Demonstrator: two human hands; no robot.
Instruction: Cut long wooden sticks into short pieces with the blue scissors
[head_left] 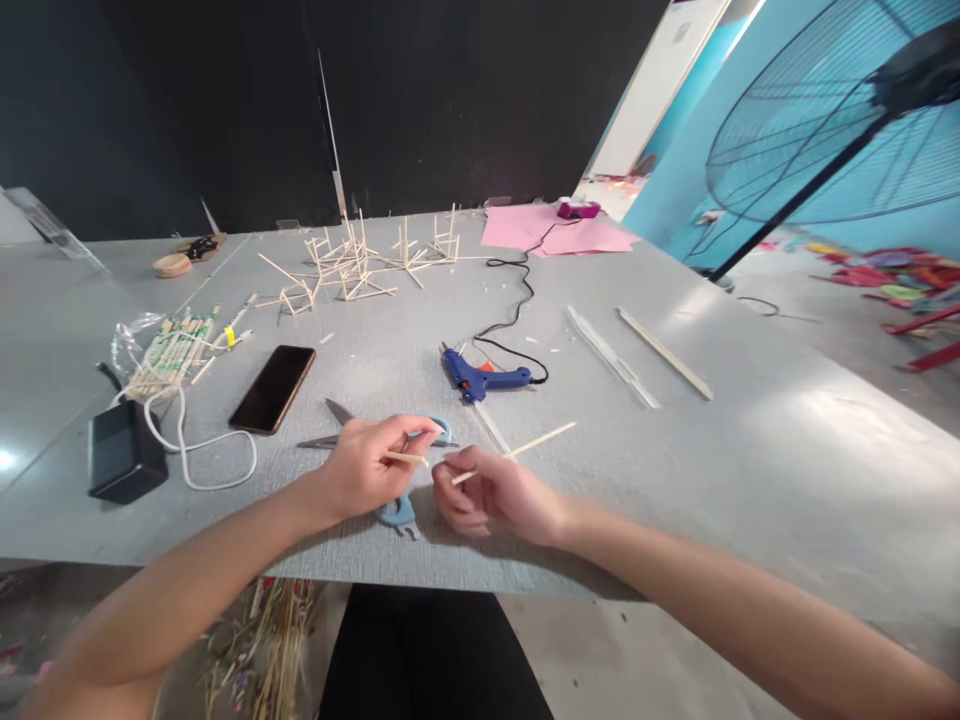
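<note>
My left hand (375, 462) pinches a short piece of thin wooden stick (407, 458) between thumb and fingers. Close beside it, my right hand (495, 492) is closed around a longer thin wooden stick (544, 438), which slants up to the right past the knuckles. Beneath my left hand lie open scissors (397, 512) with light blue handles, partly covered by the hand. A blue hot glue gun (486, 378) lies on its side just beyond my hands, a clear glue stick (491, 428) near its nozzle end.
Small frames of joined sticks (356, 265) stand toward the back. A phone (273, 390), a black power adapter (127, 455) with white cable, and bundled sticks (176, 350) lie left. Clear glue sticks (611, 355), a wooden strip (665, 352) and pink paper (517, 228) lie right.
</note>
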